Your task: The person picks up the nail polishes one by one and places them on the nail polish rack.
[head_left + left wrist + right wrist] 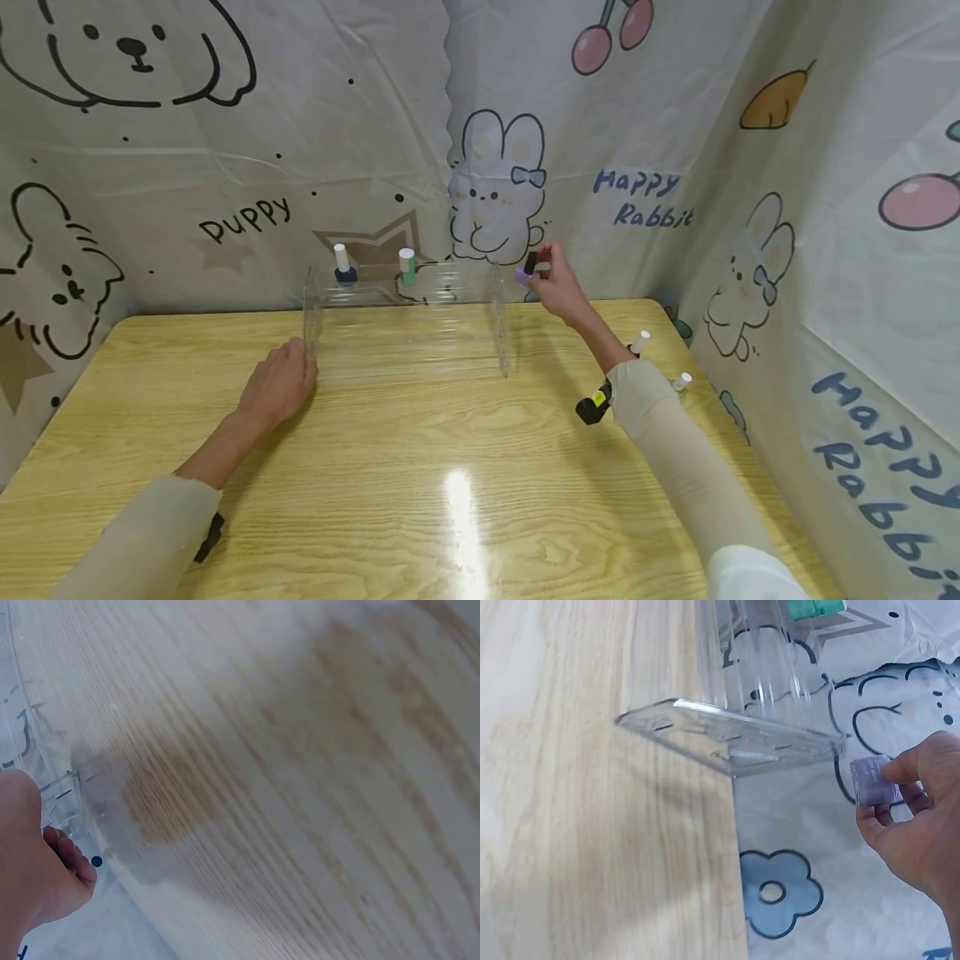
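Note:
A clear plastic tiered rack (408, 342) stands near the table's back edge. On its top tier are a dark blue nail polish bottle (345, 273) and a green nail polish bottle (407, 268), both white-capped. My left hand (279, 385) holds the rack's left side panel, its fingers curled in the left wrist view. Beyond the rack's right end, my right hand (557, 285) pinches a purple nail polish bottle (871, 781) in the air. That bottle's black cap (531, 262) shows in the head view; in the right wrist view the fingers hide it.
Two white-capped bottles stand at the table's right, one with its cap (640, 342) beside my forearm, the other (682, 383) partly behind my sleeve. A printed cloth (360, 150) hangs behind the wooden table (390, 483) and along its sides.

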